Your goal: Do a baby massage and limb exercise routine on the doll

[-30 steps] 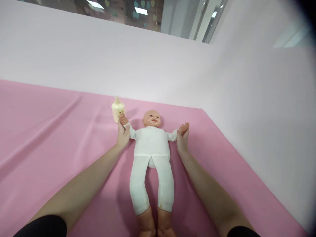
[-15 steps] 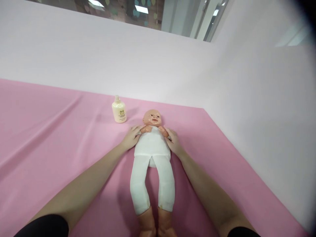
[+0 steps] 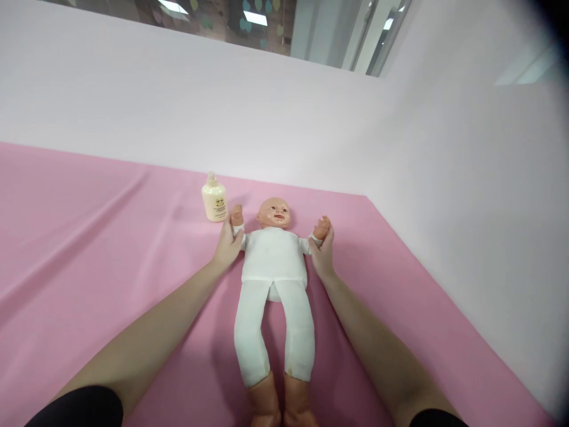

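A baby doll (image 3: 274, 261) (dressed in white) lies on its back on the pink sheet (image 3: 89, 249). The left hand (image 3: 227, 245) is closed around one doll wrist, the right hand (image 3: 323, 254) around the other. A cream bottle (image 3: 214, 200) stands near, far-left of the head.

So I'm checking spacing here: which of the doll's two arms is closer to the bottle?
The doll's arm held by the left hand; its small hand is raised right beside the cream bottle, unlike the other arm.
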Demonstrator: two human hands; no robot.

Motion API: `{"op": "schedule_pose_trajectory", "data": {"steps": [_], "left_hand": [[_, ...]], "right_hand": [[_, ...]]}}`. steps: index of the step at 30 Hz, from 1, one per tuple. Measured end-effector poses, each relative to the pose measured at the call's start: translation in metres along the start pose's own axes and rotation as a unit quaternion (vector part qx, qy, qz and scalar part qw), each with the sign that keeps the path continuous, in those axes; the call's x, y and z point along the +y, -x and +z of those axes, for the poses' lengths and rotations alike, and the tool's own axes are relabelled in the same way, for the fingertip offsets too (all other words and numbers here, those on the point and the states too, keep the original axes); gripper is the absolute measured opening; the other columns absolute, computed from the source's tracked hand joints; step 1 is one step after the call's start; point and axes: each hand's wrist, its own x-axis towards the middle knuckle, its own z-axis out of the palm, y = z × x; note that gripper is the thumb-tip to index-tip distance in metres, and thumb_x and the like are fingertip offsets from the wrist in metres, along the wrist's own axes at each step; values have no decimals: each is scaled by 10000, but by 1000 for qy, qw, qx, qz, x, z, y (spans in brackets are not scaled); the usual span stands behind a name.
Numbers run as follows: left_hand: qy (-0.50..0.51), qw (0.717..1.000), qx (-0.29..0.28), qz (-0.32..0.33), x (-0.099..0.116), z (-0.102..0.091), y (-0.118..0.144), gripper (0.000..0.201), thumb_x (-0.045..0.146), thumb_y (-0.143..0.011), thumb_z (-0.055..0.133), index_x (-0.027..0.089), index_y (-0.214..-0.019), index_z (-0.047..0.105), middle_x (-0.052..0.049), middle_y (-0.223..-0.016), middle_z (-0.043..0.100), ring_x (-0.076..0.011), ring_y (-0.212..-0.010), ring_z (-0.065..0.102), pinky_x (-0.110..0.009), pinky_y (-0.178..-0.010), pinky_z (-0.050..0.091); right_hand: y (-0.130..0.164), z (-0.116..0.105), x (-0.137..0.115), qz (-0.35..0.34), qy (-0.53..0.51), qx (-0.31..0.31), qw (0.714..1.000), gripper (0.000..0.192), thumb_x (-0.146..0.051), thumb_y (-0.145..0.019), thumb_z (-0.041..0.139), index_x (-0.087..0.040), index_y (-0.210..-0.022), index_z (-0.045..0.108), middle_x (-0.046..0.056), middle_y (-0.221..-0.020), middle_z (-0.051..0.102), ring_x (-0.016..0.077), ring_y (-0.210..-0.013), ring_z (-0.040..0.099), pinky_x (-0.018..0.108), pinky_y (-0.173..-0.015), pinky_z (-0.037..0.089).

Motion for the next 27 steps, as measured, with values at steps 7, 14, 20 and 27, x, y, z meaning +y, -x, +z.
{"op": "schedule_pose_trajectory", "data": {"steps": [7,14,20,27], "left_hand": [[82,991,71,-79,-19,-1,-4,665,318,-878,511,260,-1444,166,-134,-1467,360,-226,-1318,420,-430,-1089,367],[22,1000,-11,6,-5,-1,0,580,361,-905,485,233,-1439,299,-116,-1432,435,-243,-1310,427,-438,-1100,343],[-124,978,-147,83,7,0,2,473,291,-898,466,234,-1367,448,-90,-1301,548,-257,-1212,475,-471,-1060,359],[-147,961,-203,114,8,2,2,470,220,-904,424,268,-1369,462,-63,-1285,556,-236,-1202,464,-458,-1059,357]], "right_hand": [[-9,-7,20,126,-46,109,985,783,-297,-783,544,-237,-1450,137,142,-1498,289,245,-1360,367,511,-1090,359],[-2,-2,2,-20,2,-6,1000,681,-275,-854,480,-271,-1467,183,85,-1517,309,204,-1382,351,459,-1133,322],[5,-1,-4,-82,116,-128,981,531,-202,-868,442,-271,-1393,402,74,-1359,516,212,-1275,464,439,-1092,381],[3,1,-4,-135,168,-194,957,644,-48,-762,386,-301,-1345,486,34,-1265,572,218,-1182,499,455,-1066,396]]}}
